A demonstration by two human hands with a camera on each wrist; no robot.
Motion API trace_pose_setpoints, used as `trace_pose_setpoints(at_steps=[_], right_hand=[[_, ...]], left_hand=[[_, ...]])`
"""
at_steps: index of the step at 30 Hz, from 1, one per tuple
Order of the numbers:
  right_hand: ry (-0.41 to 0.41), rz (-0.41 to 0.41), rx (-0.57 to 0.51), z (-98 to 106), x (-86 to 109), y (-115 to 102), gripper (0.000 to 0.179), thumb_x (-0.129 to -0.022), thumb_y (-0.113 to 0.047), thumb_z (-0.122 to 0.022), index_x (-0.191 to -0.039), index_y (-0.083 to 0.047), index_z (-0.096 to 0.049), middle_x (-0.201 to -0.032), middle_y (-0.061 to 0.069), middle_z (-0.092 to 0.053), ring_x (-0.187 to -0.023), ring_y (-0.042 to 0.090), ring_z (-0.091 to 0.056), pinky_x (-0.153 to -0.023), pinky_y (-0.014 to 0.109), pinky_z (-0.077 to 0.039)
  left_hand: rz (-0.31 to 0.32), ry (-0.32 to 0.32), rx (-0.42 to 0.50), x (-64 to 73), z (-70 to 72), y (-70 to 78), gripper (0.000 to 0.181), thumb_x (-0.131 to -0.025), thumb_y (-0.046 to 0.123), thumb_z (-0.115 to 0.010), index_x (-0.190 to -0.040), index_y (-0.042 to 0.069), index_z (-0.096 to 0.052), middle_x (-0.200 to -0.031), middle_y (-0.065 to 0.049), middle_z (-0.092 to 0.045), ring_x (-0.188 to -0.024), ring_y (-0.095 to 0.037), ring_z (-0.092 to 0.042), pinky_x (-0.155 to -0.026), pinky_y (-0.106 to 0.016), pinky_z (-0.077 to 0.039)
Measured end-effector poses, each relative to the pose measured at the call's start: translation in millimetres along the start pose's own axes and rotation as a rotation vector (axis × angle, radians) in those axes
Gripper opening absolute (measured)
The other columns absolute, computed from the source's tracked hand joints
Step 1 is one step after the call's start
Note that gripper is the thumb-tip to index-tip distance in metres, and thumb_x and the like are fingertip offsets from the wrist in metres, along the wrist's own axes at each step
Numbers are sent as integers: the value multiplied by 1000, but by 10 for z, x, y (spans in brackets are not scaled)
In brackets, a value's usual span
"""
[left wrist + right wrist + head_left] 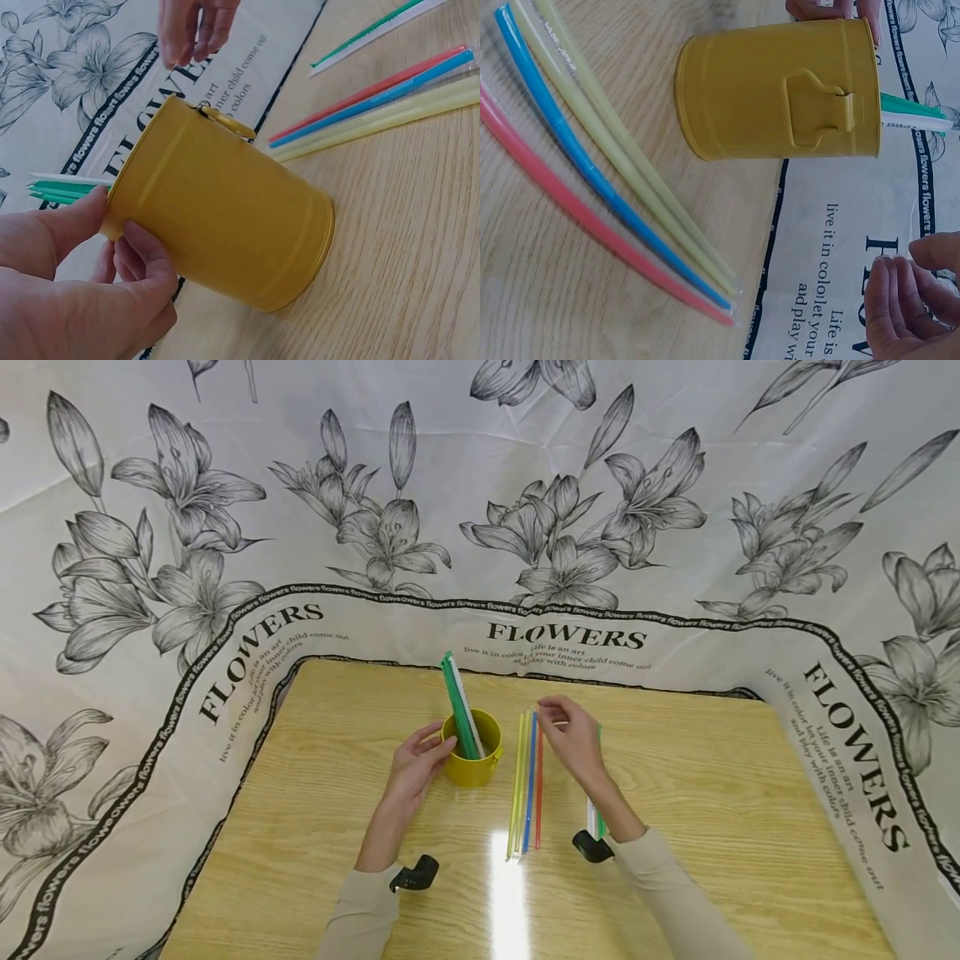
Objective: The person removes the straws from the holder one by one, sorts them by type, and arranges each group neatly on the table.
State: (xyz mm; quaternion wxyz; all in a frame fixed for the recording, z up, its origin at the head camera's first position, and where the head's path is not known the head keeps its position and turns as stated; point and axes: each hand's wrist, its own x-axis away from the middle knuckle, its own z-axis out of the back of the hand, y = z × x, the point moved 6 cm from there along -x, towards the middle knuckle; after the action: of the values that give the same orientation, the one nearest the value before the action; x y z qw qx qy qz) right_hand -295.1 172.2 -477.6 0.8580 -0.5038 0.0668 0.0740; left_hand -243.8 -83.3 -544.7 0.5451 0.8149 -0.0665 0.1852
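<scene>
My left hand (pixel 412 768) holds the yellow metal bucket (pixel 225 202) at its left side, thumb at the rim and fingers bent against the wall. Green and white straws (pixel 465 718) stand leaning inside the bucket, their tops sticking out. My right hand (pixel 573 735) hovers near the far ends of a row of wrapped straws; its fingers are loosely bent, with nothing seen between thumb and fingertips (pixel 889 262). In that row lie two pale yellow straws (pixel 622 142), a blue straw (pixel 592 172) and a red straw (pixel 592 221), side by side on the table.
More green and white straws (pixel 375 34) lie right of the row, partly under my right forearm in the head view. The wooden table (pixel 712 793) meets a white flower-printed cloth (pixel 420 635) at its back and sides. Black cameras (pixel 592 847) sit at both wrists.
</scene>
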Motion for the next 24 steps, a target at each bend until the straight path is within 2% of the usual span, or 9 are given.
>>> trace_pose_setpoints(at_steps=[4, 9, 16, 24], right_hand=[[-24, 18, -26, -93, -14, -74, 22, -101, -11, -65, -120, -1, -69, -107, 16, -70, -99, 29, -67, -84, 35, -58], [-32, 46, -42, -206, -39, -134, 22, -101, -10, -66, -120, 0, -69, -106, 16, -71, -97, 29, -68, -83, 36, -58], [-59, 101, -107, -358, -61, -248, 23, -99, -9, -69, -120, 0, -69, -108, 17, -71, -100, 32, -68, -87, 43, -58], [-110, 123, -157, -562, -109, -329, 24, -99, -7, -69, -122, 1, -68, -114, 19, -71, -102, 29, -68, -89, 37, -58]], left_hand=[[3, -11, 1, 5, 1, -9, 46, -96, 8, -74, -139, 4, -59, -115, -10, -57, -94, -13, -60, -94, -27, -54], [-13, -24, 8, 5, -10, 2, 46, -97, 7, -73, -140, 3, -58, -113, -10, -57, -92, -12, -60, -86, -22, -54], [-20, -48, 16, 11, -25, 20, 46, -97, 5, -71, -141, 2, -57, -110, -8, -56, -91, -12, -59, -83, -21, -54], [-27, -62, -1, 14, -22, 21, 48, -98, 6, -71, -143, 2, -55, -111, -8, -56, -92, -12, -59, -87, -26, -53]])
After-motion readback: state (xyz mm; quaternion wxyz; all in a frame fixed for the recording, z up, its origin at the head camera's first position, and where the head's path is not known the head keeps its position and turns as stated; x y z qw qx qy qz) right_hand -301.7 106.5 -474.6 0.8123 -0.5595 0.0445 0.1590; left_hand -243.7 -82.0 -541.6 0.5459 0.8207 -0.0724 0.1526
